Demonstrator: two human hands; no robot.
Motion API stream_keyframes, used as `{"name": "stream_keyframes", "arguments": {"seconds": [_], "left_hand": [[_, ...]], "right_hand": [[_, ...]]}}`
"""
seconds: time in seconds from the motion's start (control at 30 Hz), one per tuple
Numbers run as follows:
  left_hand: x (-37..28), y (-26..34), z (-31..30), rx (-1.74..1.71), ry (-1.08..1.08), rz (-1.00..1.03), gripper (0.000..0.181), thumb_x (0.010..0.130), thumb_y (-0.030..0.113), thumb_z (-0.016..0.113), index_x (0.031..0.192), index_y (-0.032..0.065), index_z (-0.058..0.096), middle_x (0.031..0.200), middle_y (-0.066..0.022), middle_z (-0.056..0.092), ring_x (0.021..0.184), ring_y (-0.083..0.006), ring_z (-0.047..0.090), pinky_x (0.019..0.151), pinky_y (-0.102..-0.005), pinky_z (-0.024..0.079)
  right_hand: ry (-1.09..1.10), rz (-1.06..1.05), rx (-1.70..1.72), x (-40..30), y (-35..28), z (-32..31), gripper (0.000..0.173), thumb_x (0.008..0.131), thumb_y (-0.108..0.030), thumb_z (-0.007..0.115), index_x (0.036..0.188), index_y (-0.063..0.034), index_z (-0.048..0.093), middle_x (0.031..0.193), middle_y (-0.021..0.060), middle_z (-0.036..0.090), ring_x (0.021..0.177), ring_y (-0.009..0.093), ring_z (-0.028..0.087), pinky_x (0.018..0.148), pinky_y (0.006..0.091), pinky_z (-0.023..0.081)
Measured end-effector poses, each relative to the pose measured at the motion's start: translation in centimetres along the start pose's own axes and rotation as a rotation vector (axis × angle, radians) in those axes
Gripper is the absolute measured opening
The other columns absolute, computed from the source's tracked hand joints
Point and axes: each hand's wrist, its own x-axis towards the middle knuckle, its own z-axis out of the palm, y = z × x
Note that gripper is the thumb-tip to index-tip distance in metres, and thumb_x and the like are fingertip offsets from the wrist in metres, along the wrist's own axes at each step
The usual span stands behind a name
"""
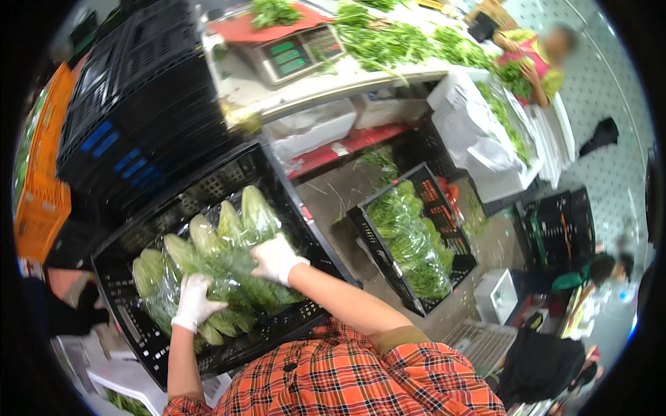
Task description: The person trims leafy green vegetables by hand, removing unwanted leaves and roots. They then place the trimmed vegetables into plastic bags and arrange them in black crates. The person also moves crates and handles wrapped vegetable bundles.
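Both my hands wear white gloves and are inside a large black plastic crate (333,255). My left hand (196,302) rests on clear-bagged leafy greens (229,275), its thumb spread from the fingers. My right hand (277,260) lies on the bagged greens farther right, fingers bent down; whether it grips the film cannot be told. Pale heads of a long leafy vegetable (201,234) lie in a row along the crate's far side, under shiny plastic film.
Stacked black crates (151,93) and orange crates (44,208) stand left. Ahead is a table (312,99) with a weighing scale (289,57) and loose greens (387,44). A smaller crate (385,260) of bagged greens is right. A person (530,65) holds greens beyond foam boxes (478,140).
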Motion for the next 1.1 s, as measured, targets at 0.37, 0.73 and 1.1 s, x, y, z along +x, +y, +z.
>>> {"name": "stream_keyframes", "arguments": {"seconds": [0.37,0.73,1.1], "left_hand": [[-2.2,3.2,-10.0,-0.447,0.271,-0.357,0.032,0.058,0.003,0.072,0.089,-0.0004,0.061,0.077,-0.0083,0.061,0.069,-0.0205,0.058,0.067,-0.0311,0.047],[6.3,15.0,-12.0,-0.651,0.575,-0.506,0.026,0.078,0.004,0.064,0.102,-0.0029,0.058,0.095,-0.0060,0.062,0.081,-0.0122,0.056,0.076,-0.0257,0.044],[6.5,21.1,-9.9,-0.403,0.708,-0.799,0.028,0.079,0.004,0.062,0.106,-0.0022,0.058,0.099,-0.0069,0.062,0.085,-0.0146,0.058,0.078,-0.0273,0.046]], "right_hand": [[0.840,0.439,1.353,-21.4,4.2,-7.5,0.019,0.076,-0.011,0.068,0.091,-0.0027,0.061,0.083,0.0039,0.063,0.075,0.009,0.058,0.066,0.0251,0.047],[1.293,0.822,0.840,-32.8,24.6,-8.1,0.016,0.073,-0.009,0.070,0.085,-0.0017,0.063,0.075,0.0027,0.061,0.065,0.010,0.054,0.061,0.0248,0.044],[0.557,0.794,0.315,-29.4,51.6,-5.4,0.032,0.070,-0.028,0.066,0.098,-0.0115,0.064,0.093,0.0130,0.062,0.086,0.029,0.059,0.077,0.0366,0.045]]}}
